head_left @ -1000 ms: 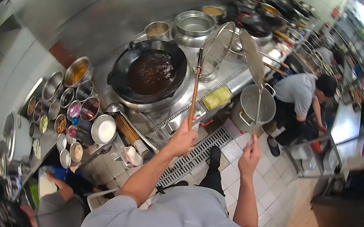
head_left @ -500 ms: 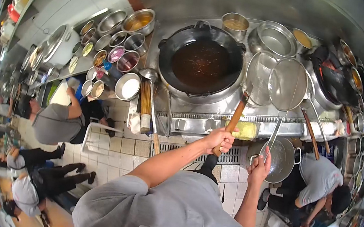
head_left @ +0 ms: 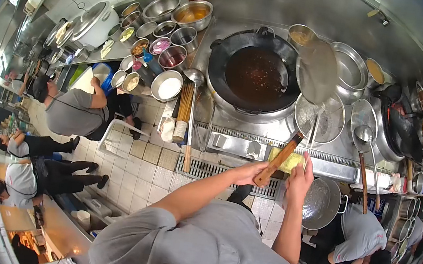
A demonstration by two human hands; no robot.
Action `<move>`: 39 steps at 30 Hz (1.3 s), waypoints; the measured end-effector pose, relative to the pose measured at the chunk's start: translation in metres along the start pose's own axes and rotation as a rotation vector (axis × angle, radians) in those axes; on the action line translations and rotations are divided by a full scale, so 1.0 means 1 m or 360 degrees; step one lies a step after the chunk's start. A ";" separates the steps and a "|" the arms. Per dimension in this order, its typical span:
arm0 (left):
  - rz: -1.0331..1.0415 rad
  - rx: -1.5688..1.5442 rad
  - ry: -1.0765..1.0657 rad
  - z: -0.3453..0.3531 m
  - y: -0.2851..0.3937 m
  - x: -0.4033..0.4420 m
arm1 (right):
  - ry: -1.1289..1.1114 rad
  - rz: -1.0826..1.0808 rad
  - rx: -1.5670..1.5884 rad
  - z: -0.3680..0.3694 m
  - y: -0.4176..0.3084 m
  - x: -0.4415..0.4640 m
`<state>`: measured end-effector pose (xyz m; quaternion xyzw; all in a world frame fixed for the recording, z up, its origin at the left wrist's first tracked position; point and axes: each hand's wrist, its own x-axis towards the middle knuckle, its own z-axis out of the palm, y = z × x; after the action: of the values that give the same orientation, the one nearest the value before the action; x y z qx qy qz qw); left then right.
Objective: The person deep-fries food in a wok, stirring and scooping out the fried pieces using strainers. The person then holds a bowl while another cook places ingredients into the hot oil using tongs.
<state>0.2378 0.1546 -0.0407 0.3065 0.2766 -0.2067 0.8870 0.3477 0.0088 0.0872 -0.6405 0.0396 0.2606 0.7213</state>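
Observation:
My left hand point(head_left: 250, 173) is closed round the wooden handle point(head_left: 281, 158) of a wide strainer. That strainer's round bowl point(head_left: 333, 121) lies over the steel counter to the right of the wok. In my right hand point(head_left: 298, 182) is the thin metal handle of a fine-mesh strainer point(head_left: 316, 71). Its mesh head is raised beside the wok's right rim and looks blurred. The black wok point(head_left: 218, 77), in front of me on the stove, holds dark brown liquid point(head_left: 253, 79) with small bits floating in it. My right fingers are partly hidden.
A ladle point(head_left: 196, 76) and bamboo sticks point(head_left: 184, 110) stand left of the wok, beside several ingredient bowls point(head_left: 167, 84). At right are another strainer point(head_left: 361, 117) and a ladle point(head_left: 364, 133). A large pot point(head_left: 322, 205) stands low right. Co-workers point(head_left: 78, 112) point(head_left: 364, 232) are on both sides.
The fine-mesh strainer has swung up and left toward the wok's rim. Both handles have shifted slightly, my hands are closer together, and the camera view has turned a little.

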 end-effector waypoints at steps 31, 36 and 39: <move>0.0927 -0.0757 0.0849 -0.085 0.030 -0.147 | -0.0670 0.0776 0.0514 0.126 0.005 0.021; 0.0963 -0.0883 0.0841 -0.063 0.041 -0.155 | -0.0654 0.0723 0.0580 0.108 -0.002 0.027; 0.1004 -0.0963 0.0858 -0.045 0.049 -0.159 | -0.0641 0.0606 0.0638 0.091 -0.019 0.037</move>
<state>0.1267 0.2509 0.0492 0.1471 0.4370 0.2468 0.8524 0.3627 0.1057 0.1056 -0.4027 0.0656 0.4987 0.7647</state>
